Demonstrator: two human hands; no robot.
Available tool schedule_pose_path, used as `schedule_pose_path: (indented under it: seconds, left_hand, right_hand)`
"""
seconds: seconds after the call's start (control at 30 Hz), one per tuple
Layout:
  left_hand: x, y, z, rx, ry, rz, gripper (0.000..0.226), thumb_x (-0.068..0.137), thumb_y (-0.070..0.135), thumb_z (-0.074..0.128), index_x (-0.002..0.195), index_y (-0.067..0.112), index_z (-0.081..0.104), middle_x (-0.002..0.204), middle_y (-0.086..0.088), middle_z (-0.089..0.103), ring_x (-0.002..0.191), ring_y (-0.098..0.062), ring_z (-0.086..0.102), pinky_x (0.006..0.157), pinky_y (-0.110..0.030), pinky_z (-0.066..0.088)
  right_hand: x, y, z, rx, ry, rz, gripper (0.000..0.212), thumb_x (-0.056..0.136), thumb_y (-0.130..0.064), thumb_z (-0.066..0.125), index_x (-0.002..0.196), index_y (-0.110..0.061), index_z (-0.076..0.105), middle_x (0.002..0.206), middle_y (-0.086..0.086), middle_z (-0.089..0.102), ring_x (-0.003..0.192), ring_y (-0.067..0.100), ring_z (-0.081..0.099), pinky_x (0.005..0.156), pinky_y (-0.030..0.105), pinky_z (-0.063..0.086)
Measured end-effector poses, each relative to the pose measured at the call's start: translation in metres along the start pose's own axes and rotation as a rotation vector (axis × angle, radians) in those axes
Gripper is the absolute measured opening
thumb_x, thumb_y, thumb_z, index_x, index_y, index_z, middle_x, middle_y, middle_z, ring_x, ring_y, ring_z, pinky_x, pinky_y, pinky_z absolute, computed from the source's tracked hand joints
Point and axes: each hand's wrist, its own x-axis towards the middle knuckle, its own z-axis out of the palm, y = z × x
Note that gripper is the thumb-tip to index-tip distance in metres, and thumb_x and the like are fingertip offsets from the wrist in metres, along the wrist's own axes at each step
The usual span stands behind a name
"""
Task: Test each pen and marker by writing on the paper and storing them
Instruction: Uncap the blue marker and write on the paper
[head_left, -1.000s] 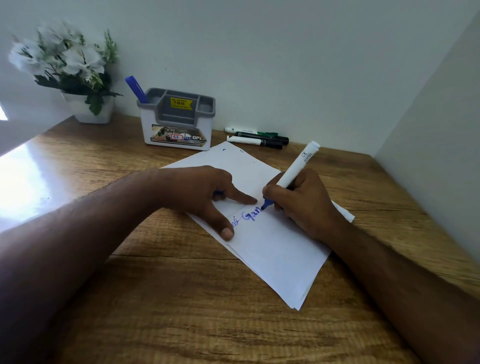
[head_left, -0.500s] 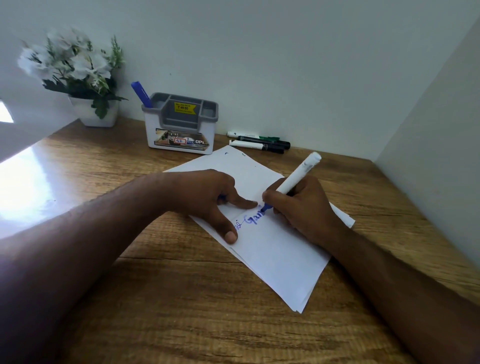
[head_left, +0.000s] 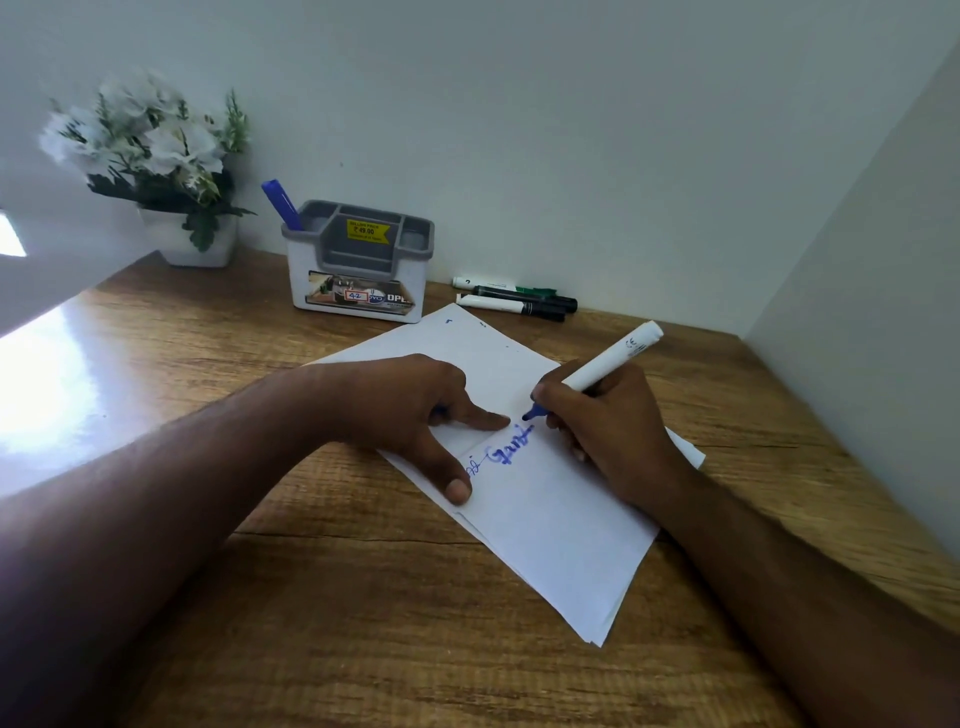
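Testing the blue marker (head_left: 597, 375) on the paper (head_left: 550, 519)

My right hand (head_left: 608, 436) is gripping it (tip beside the blue writing (head_left: 511, 448)); my left hand (head_left: 410, 415) is pressing the paper flat.

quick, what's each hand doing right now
Left hand: open, fingers pressing the paper flat.
Right hand: gripping the blue marker.

Wooden desk (head_left: 218, 597), bearing paper sheets (head_left: 561, 530), grey-white pen holder (head_left: 358, 270), three markers (head_left: 519, 300), white flower pot (head_left: 192, 244)
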Motion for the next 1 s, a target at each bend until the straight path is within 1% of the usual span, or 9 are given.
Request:
schedule_pose_path:
  seconds: [0.1, 0.27, 0.43, 0.5, 0.6, 0.73, 0.83, 0.93, 1.0]
  left_hand:
    - [0.0, 0.0, 0.0, -0.01, -0.005, -0.002, 0.082, 0.067, 0.065, 0.065, 0.139, 0.048, 0.03, 0.1, 0.012, 0.045, 0.089, -0.008, 0.043, 0.078, -0.021, 0.041]
    - [0.001, 0.0, 0.0, 0.003, -0.002, 0.0, 0.082, 0.068, 0.064, 0.065, 0.14, 0.047, 0.03, 0.091, 0.018, 0.04, 0.085, -0.007, 0.042, 0.068, -0.019, 0.035]
    - [0.001, -0.001, 0.001, -0.011, 0.007, 0.001, 0.081, 0.067, 0.064, 0.065, 0.139, 0.048, 0.031, 0.092, 0.018, 0.041, 0.086, -0.007, 0.043, 0.07, -0.02, 0.036]
    - [0.0, -0.002, 0.002, -0.047, 0.006, -0.01, 0.082, 0.066, 0.064, 0.067, 0.138, 0.049, 0.031, 0.102, 0.017, 0.046, 0.09, -0.006, 0.044, 0.073, -0.019, 0.037]
    - [-0.004, -0.001, 0.003, -0.169, 0.046, -0.053, 0.095, 0.06, 0.06, 0.075, 0.136, 0.057, 0.019, 0.131, 0.011, 0.043, 0.11, -0.008, 0.043, 0.091, -0.023, 0.039]
    - [-0.013, 0.001, 0.0, -0.339, 0.147, -0.076, 0.119, 0.052, 0.051, 0.085, 0.131, 0.061, -0.003, 0.112, 0.009, 0.051, 0.1, -0.012, 0.051, 0.085, -0.024, 0.044]
    - [-0.019, -0.001, -0.002, -0.416, 0.223, -0.065, 0.132, 0.056, 0.047, 0.084, 0.136, 0.055, -0.021, 0.09, 0.009, 0.058, 0.08, -0.01, 0.054, 0.069, -0.017, 0.041]
    - [-0.021, 0.004, -0.004, -0.442, 0.277, -0.075, 0.134, 0.06, 0.043, 0.083, 0.134, 0.052, -0.027, 0.089, 0.011, 0.058, 0.08, -0.009, 0.053, 0.067, -0.016, 0.042]
    - [-0.021, 0.009, -0.003, -0.458, 0.3, -0.06, 0.134, 0.06, 0.041, 0.084, 0.135, 0.052, -0.028, 0.088, 0.01, 0.059, 0.077, -0.01, 0.053, 0.069, -0.015, 0.044]
  right_hand:
    - [0.0, 0.001, 0.002, -0.017, -0.052, -0.02, 0.006, 0.079, -0.007, 0.066, 0.076, -0.006, 0.071, 0.058, 0.008, 0.063, 0.045, 0.015, 0.054, 0.042, 0.026, 0.043]
    - [0.0, 0.001, 0.003, -0.052, -0.083, -0.039, 0.007, 0.08, -0.007, 0.067, 0.075, -0.007, 0.071, 0.059, 0.009, 0.064, 0.045, 0.013, 0.055, 0.041, 0.025, 0.045]
    - [0.001, 0.001, 0.001, 0.005, -0.069, -0.032, 0.005, 0.08, -0.006, 0.068, 0.076, -0.003, 0.071, 0.061, 0.013, 0.064, 0.045, 0.016, 0.055, 0.042, 0.025, 0.045]
    - [0.002, 0.001, 0.0, 0.137, -0.009, -0.035, 0.004, 0.08, -0.002, 0.068, 0.077, -0.001, 0.071, 0.061, 0.014, 0.063, 0.045, 0.018, 0.054, 0.041, 0.026, 0.044]
    - [0.001, -0.003, -0.002, 0.333, 0.025, -0.071, 0.006, 0.08, -0.001, 0.072, 0.08, -0.007, 0.071, 0.063, 0.012, 0.064, 0.046, 0.018, 0.054, 0.044, 0.027, 0.043]
    - [-0.004, -0.011, -0.006, 0.309, 0.03, -0.125, 0.005, 0.077, -0.013, 0.077, 0.079, -0.011, 0.073, 0.051, 0.002, 0.06, 0.039, 0.015, 0.047, 0.038, 0.022, 0.037]
    - [-0.008, -0.016, -0.003, 0.374, -0.15, -0.118, 0.011, 0.077, -0.011, 0.075, 0.086, -0.018, 0.075, 0.055, 0.0, 0.06, 0.044, 0.013, 0.049, 0.041, 0.022, 0.039]
    - [-0.011, -0.02, 0.002, 0.431, -0.286, -0.085, 0.017, 0.088, -0.017, 0.061, 0.088, -0.021, 0.078, 0.065, 0.003, 0.064, 0.052, 0.013, 0.052, 0.045, 0.024, 0.042]
    - [-0.012, -0.023, 0.003, 0.374, -0.291, -0.106, 0.023, 0.093, -0.01, 0.056, 0.092, -0.022, 0.075, 0.067, 0.004, 0.066, 0.053, 0.014, 0.054, 0.046, 0.026, 0.043]
